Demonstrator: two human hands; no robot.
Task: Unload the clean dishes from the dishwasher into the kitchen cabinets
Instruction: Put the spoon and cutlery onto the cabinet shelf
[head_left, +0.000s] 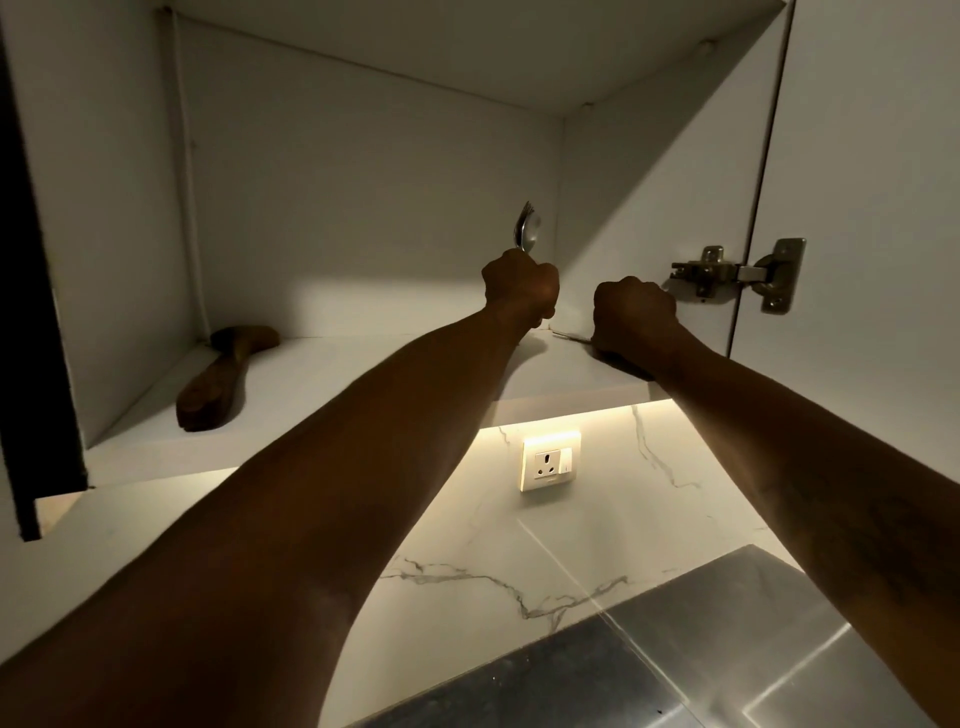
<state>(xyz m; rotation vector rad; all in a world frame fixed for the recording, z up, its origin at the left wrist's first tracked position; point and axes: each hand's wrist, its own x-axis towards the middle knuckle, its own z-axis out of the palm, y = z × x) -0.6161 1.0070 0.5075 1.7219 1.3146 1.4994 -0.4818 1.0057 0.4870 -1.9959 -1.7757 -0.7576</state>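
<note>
Both my arms reach up into an open white wall cabinet (363, 156). My left hand (519, 283) grips a bundle of metal cutlery (527, 231), a spoon and a fork, with their heads sticking upright above my fist. My right hand (634, 317) is curled into a fist on the cabinet shelf (322, 379) near the right wall. A thin metal piece (571, 336) pokes out from under that fist along the shelf; I cannot tell whether the fingers hold it.
A brown wooden spatula (218, 379) lies on the left of the shelf. The open cabinet door (857, 156) hangs on a metal hinge (737, 273) at the right. Below are a lit marble backsplash with a wall socket (549, 462) and a steel surface (701, 649).
</note>
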